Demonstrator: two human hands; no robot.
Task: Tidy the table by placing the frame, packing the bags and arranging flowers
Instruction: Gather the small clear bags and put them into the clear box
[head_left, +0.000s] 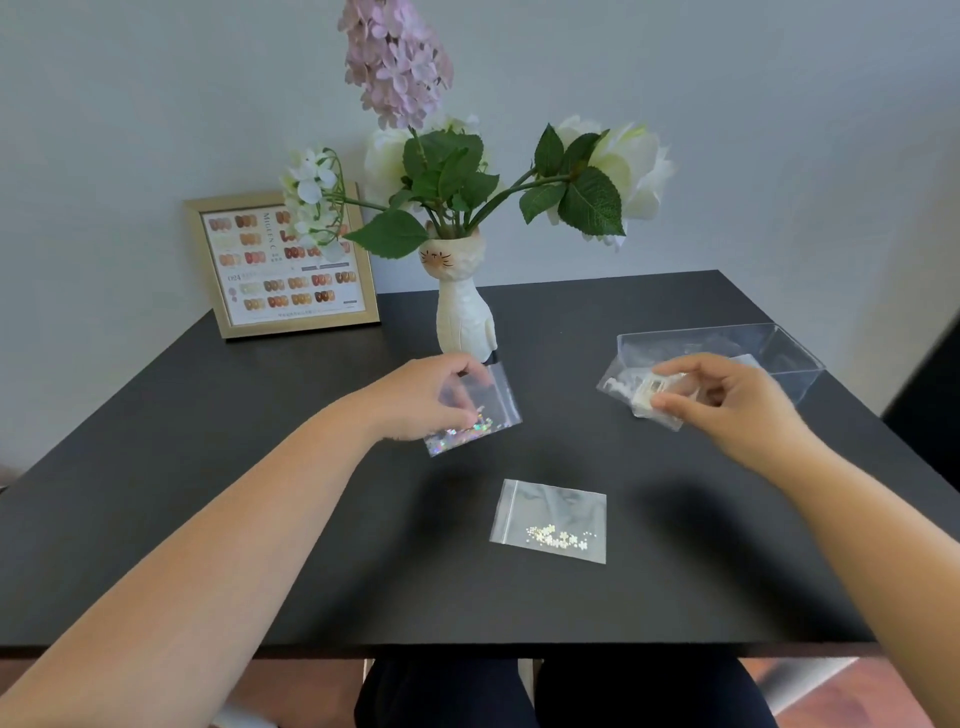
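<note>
My left hand (423, 397) pinches a clear zip bag of holographic glitter (485, 421), lifted slightly above the black table (260, 493). In my right hand (727, 402) is a clear bag of white pieces (636, 392), held at the left end of a clear plastic box (769, 345). A third clear bag with small pale flower shapes (553, 522) lies flat on the table nearer to me. A gold frame (283, 262) stands at the back left against the wall. A white cat-shaped vase (462, 306) holds pink and white flowers (452, 166).
The wall runs directly behind the frame and vase. The table's front edge (519, 647) lies just above my lap. A dark object (930, 395) stands off the table's right side.
</note>
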